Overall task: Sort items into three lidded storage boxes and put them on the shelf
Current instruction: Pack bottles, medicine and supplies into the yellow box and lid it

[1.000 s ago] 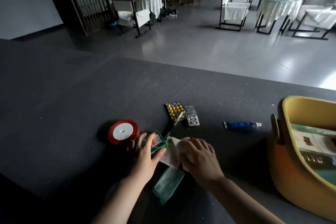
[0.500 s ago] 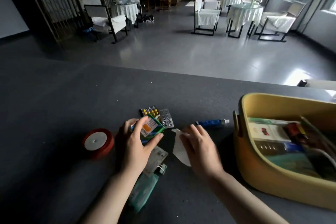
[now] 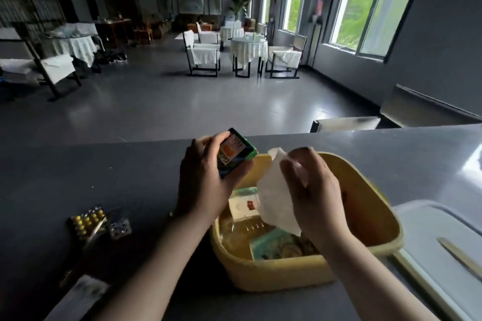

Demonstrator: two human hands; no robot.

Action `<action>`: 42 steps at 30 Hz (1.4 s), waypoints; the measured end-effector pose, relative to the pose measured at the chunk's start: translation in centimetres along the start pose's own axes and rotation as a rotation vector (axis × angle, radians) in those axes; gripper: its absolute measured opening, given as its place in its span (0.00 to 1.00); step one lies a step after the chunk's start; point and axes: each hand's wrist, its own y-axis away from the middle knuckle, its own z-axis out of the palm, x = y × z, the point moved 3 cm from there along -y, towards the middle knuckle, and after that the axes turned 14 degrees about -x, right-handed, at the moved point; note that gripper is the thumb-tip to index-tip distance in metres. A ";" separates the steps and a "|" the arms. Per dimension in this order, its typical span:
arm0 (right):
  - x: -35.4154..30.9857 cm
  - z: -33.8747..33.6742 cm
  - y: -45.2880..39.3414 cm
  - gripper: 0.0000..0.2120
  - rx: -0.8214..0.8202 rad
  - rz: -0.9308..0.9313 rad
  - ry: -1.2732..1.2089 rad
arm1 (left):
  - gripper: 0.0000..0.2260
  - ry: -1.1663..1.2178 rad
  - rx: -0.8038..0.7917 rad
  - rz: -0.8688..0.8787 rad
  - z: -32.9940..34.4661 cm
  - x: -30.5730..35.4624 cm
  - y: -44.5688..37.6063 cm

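Holding two items over the open yellow storage box (image 3: 375, 195), the hands are working mid-sort. The left hand (image 3: 206, 185) is gripping a small green carton (image 3: 236, 154) above the box's 11 o'clock rim, while the right hand (image 3: 313, 190) is pinching a white paper packet (image 3: 273, 198) that is hanging down over the box's middle. By my reading, both are about to go in; the next move is calling for lowering them and letting go so they are lying flat on the packets already inside. Blister packs (image 3: 88, 221) are waiting on the dark desk (image 3: 104, 164) at 9 o'clock of the box, and a pale lid (image 3: 438, 221) is lying at 3 o'clock. Beyond the desk's far edge at 12 o'clock, white-draped chairs and tables are standing on a grey floor, with tall windows at 2 o'clock.
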 end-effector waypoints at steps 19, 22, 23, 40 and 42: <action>13.8 5.8 -6.7 0.09 -0.535 0.208 0.435 | 0.36 -0.537 -0.913 -0.446 11.1 -2.2 -2.5; 14.7 6.2 -6.4 0.11 -0.590 0.236 0.492 | 0.34 -0.569 -0.928 -0.387 11.2 -2.7 -2.4; 14.8 6.2 -6.3 0.12 -0.606 0.257 0.489 | 0.33 -0.567 -0.934 -0.370 11.3 -2.8 -2.4; 12.9 4.6 -5.8 0.11 -0.626 0.052 0.470 | 0.36 -0.247 -0.846 -0.283 10.7 -1.8 -2.6; 11.6 3.5 -6.1 0.08 -0.493 0.046 0.414 | 0.33 -0.093 -0.684 -0.268 8.9 -0.5 -1.9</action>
